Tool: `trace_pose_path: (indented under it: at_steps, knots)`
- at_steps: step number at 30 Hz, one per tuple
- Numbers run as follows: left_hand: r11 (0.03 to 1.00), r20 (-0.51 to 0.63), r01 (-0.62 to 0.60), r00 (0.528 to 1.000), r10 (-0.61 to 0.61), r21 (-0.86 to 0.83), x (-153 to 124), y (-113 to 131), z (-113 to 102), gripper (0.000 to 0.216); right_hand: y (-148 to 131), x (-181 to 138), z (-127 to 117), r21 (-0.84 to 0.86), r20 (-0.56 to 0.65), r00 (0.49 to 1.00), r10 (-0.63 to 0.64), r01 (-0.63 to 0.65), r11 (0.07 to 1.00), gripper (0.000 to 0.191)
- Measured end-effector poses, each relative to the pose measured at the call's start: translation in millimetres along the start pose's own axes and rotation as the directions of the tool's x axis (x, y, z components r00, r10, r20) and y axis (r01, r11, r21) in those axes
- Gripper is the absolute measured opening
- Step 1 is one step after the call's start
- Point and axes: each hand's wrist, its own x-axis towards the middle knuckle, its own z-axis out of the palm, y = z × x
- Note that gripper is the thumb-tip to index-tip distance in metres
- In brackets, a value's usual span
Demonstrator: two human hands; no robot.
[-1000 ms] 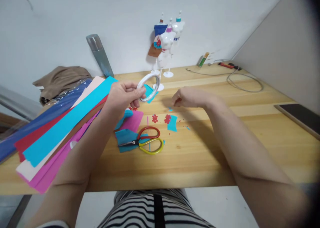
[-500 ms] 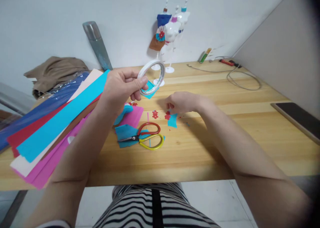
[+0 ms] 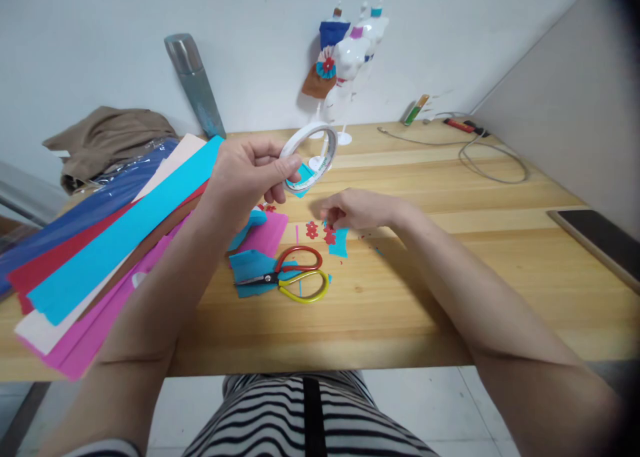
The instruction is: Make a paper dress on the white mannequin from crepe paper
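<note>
My left hand (image 3: 260,170) grips a roll of white tape (image 3: 313,157), thumb in front, and holds it up over the table. Curled fingers of my right hand (image 3: 357,209) are down at a small blue paper piece (image 3: 340,243) and a red paper flower (image 3: 330,235); what lies between the fingertips is hidden. A second red flower (image 3: 312,229) lies just to the left. Nearer me, scissors with one red and one yellow handle (image 3: 303,277) rest on blue paper (image 3: 245,267). Pink paper (image 3: 267,233) is beside them.
Long coloured paper strips (image 3: 125,223) lie under my left forearm. A metal flask (image 3: 195,87) leans against the wall near brown cloth (image 3: 115,140). Small white dress-form figures (image 3: 350,57) stand at the back. A cable (image 3: 470,153) and a phone (image 3: 600,240) are on the right.
My right hand has shifted slightly left, and the small blue piece and the red flower by it have moved left towards the other flower. The left hand still holds the tape up.
</note>
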Motion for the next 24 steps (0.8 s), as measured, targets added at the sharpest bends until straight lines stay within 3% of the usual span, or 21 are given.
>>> trace_pose_path:
  at_steps: [4, 10, 18, 22, 24]
  knots:
    - [0.998, 0.029, -0.024, 0.999, 0.026, -0.064, -0.8, -0.5, 1.6, 0.017, 10.5, 9.9, 7.4, 0.011, 0.036, 0.999, -0.014, 0.013, 1.0, 0.013]
    - [0.994, 0.039, -0.061, 0.997, 0.064, -0.093, -2.9, -0.6, 2.6, 0.013, 18.3, 0.1, -4.9, 0.029, -0.051, 0.999, 0.019, -0.018, 0.999, 0.009]
    - [0.987, 0.043, -0.106, 0.993, 0.112, -0.117, -8.4, 0.9, 6.1, 0.01, 11.8, 13.3, 11.4, 0.008, 0.034, 0.999, -0.004, 0.004, 1.0, 0.011]
    - [0.991, 0.063, -0.078, 0.994, 0.085, -0.105, -10.5, 5.4, 3.6, 0.01, 11.5, 12.7, 10.5, 0.133, -0.015, 1.0, -0.003, 0.005, 0.991, 0.004]
    - [0.993, 0.057, -0.085, 0.994, 0.09, -0.084, -9.8, 5.2, 2.4, 0.01, 13.8, 7.9, 6.7, 0.169, -0.024, 1.0, 0.002, 0.002, 0.986, 0.01]
